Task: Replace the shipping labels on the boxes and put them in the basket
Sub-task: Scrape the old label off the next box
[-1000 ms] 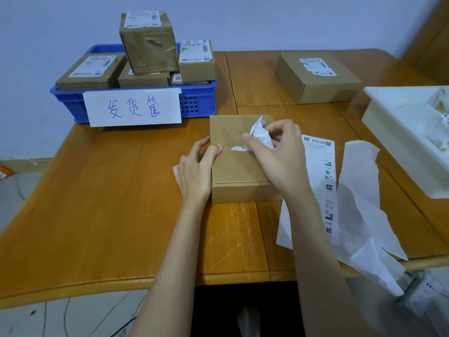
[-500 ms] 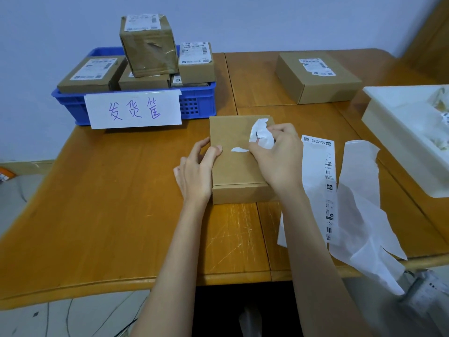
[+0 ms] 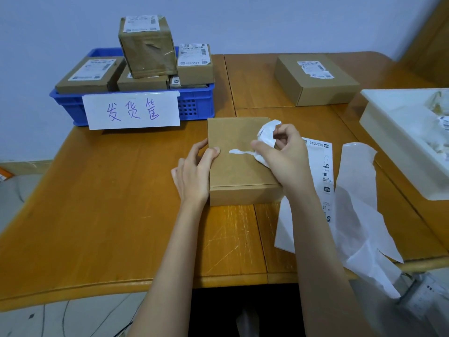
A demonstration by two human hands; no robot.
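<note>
The left hand point(image 3: 194, 173) braced the cardboard box point(image 3: 239, 161); right-hand fingers point(image 3: 261, 144) pinched the crumpled old label point(image 3: 267, 135). Peeling low and slowly should lift the remaining strip point(image 3: 239, 152).

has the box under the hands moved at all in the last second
No. The box keeps its far edge just in front of the blue basket, steadied by the left hand.

Both bare forearms reach forward from the bottom edge. The left hand point(image 3: 194, 173) lies palm down, thumb and fingers point(image 3: 198, 148) loosely bent and pressed against a box's left edge. The right hand point(image 3: 283, 156) is curled, its fingers point(image 3: 261, 145) pinching crumpled white paper.
</note>
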